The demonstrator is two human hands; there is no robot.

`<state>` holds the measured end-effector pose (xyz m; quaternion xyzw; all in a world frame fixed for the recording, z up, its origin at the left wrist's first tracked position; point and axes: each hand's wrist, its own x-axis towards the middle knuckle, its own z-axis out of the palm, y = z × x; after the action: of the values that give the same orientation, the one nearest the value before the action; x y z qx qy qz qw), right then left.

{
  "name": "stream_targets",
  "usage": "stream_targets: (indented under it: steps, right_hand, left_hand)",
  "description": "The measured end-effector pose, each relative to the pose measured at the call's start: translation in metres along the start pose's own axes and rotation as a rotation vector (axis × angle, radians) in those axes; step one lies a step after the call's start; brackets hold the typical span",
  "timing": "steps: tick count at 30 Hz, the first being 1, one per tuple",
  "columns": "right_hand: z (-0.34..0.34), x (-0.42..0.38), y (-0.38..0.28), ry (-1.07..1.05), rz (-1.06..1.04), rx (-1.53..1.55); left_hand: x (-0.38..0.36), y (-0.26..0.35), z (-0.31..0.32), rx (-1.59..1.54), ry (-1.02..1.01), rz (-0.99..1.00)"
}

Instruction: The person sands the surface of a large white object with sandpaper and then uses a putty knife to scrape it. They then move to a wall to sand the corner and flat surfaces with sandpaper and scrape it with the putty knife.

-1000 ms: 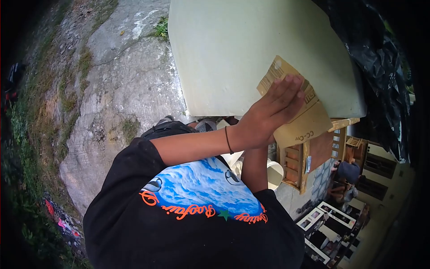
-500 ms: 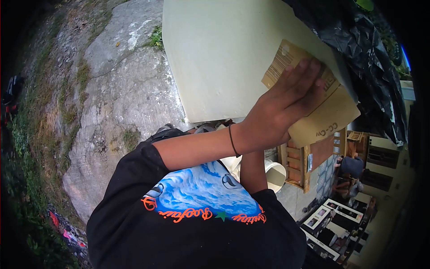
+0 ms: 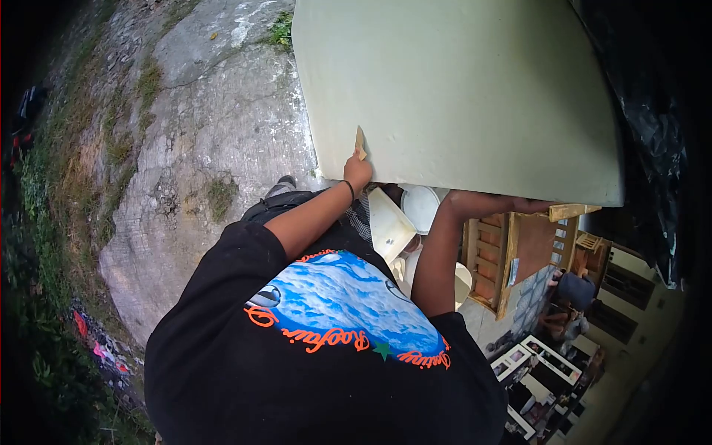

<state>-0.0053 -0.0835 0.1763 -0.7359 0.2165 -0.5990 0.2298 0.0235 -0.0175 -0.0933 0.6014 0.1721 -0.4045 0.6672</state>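
A large pale green-grey panel [image 3: 460,96] fills the upper part of the view. My left hand [image 3: 358,172], with a dark band at the wrist, is near the panel's lower left corner. Its fingers pinch a folded sheet of brown sandpaper [image 3: 360,141], seen almost edge-on against the panel face. My right arm reaches up to the panel's lower edge. There my right hand [image 3: 530,205] grips the edge, its fingers mostly hidden behind the panel.
White buckets [image 3: 420,208] and a pale container [image 3: 389,222] stand below the panel. Wooden furniture [image 3: 489,259] is to the right, with a person [image 3: 575,293] beyond. Black plastic sheeting [image 3: 645,141] hangs at the right. Cracked concrete [image 3: 193,148] lies on the left.
My left hand has swept from the panel's right side to its lower left corner with the sandpaper. The sandpaper was flat under the hand and now shows edge-on. My right hand has come into view.
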Motion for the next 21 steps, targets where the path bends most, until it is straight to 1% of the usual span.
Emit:
stream_targets:
  steps: [1, 2, 4, 5, 8, 9, 11, 13, 14, 15, 16, 17, 18, 19, 20, 21]
  right_hand:
    - [0.000, 0.000, 0.000, 0.003, 0.019, 0.017]
    - [-0.001, -0.001, 0.000, 0.005, 0.038, 0.034]
    - [0.002, 0.001, -0.005, 0.053, 0.107, 0.073]
    - [0.000, 0.000, 0.000, 0.057, 0.109, 0.068]
    - [-0.007, -0.001, 0.014, 0.002, 0.038, -0.078]
    - [-0.006, 0.000, 0.013, 0.011, 0.006, -0.104]
    - [-0.004, -0.002, 0.015, 0.014, -0.017, -0.124]
    - [-0.005, -0.002, 0.018, -0.011, -0.058, -0.210]
    - [-0.002, -0.002, 0.018, -0.017, -0.073, -0.234]
    - [-0.001, -0.002, 0.016, 0.010, -0.002, -0.097]
    - [-0.001, -0.002, 0.013, 0.022, 0.031, -0.030]
    - [-0.001, -0.002, 0.011, 0.036, 0.064, 0.038]
    - [-0.001, -0.002, 0.006, 0.022, 0.060, -0.008]
    - [0.001, 0.000, 0.003, 0.015, 0.052, -0.049]
    - [0.002, 0.001, 0.006, 0.018, 0.046, -0.043]
    - [-0.001, 0.000, 0.011, 0.029, 0.040, -0.025]
  left_hand:
    - [0.000, -0.004, -0.005, -0.102, -0.063, -0.086]
    - [-0.002, -0.008, -0.003, -0.102, -0.065, -0.092]
    - [-0.009, -0.008, -0.001, -0.013, -0.018, -0.088]
    - [-0.013, -0.007, 0.002, 0.033, 0.003, -0.084]
    - [-0.038, -0.001, 0.016, 0.164, 0.070, -0.073]
    - [-0.066, 0.015, 0.022, 0.227, 0.072, 0.162]
    - [-0.090, 0.029, 0.023, 0.292, 0.086, 0.393]
    - [-0.083, 0.018, 0.017, 0.332, 0.095, 0.742]
    - [-0.073, 0.019, 0.013, 0.333, 0.104, 0.748]
    - [-0.057, 0.018, 0.008, 0.334, 0.068, 0.511]
    - [-0.031, 0.009, 0.001, 0.187, -0.061, 0.274]
    - [-0.004, -0.001, -0.006, 0.059, -0.146, 0.023]
    - [-0.015, 0.007, -0.002, 0.054, -0.150, 0.024]
    - [-0.038, 0.030, 0.004, -0.082, -0.159, 0.002]
    - [-0.062, 0.039, 0.013, 0.068, -0.081, 0.259]
    - [-0.087, 0.048, 0.022, 0.234, 0.046, 0.502]
